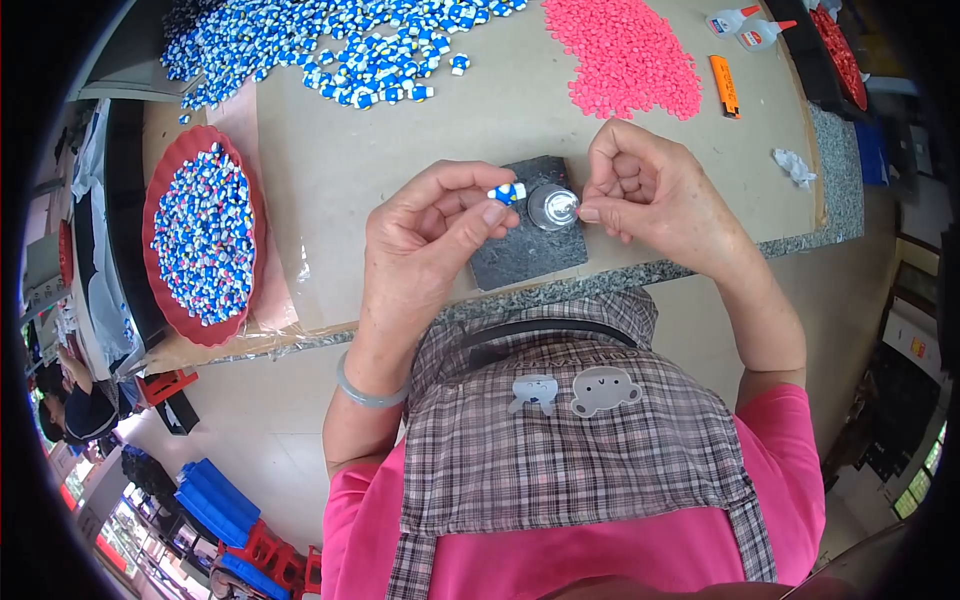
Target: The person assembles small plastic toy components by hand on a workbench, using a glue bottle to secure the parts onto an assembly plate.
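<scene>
Between the thumb and index finger of my left hand [425, 225] is a small blue-and-white piece [506, 193] with a touch of yellow. My right hand [660, 195] is pinched closed beside a small clear glass cup [553, 207]. At its fingertips shows a tiny pinkish spot, too small to make out. The cup stands on a dark grey slab [505, 258] near the front edge of the table. Both hands are above the slab's sides, with the cup between them.
Blue-and-white pieces [370, 60] lie heaped at the back left, small pink pieces [635, 60] at the back right. A red scalloped tray [258, 240] full of decorated pieces stands left. Two glue bottles [762, 34], an orange box cutter [724, 87] and crumpled tissue [794, 167] lie right.
</scene>
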